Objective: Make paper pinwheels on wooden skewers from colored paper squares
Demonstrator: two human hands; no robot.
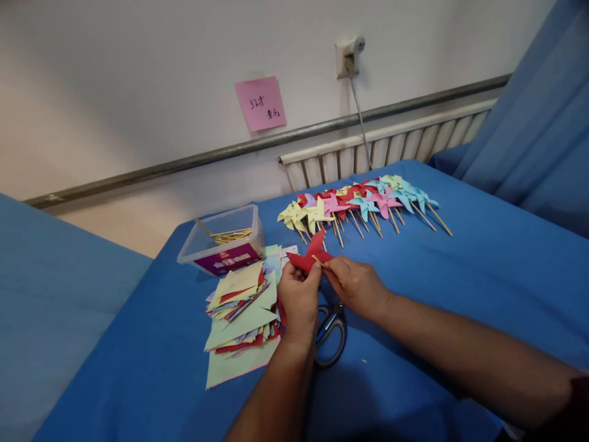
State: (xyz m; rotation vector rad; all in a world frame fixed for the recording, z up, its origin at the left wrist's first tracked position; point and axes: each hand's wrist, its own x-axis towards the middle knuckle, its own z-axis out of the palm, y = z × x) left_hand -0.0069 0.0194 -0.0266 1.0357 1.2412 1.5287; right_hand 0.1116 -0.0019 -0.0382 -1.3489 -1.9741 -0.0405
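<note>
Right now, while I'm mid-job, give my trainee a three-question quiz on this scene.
1. True or false: both hands hold the red paper pinwheel.
2. What lies under the left hand on the blue cloth? A) scissors B) ruler C) tape
3. What does the clear plastic box hold?

Key: 1 true, the right hand too. 2 A. 3 thin wooden sticks.

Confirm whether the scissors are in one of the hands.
No: the scissors lie on the blue table beneath the hands, which hold a red paper pinwheel.
</note>
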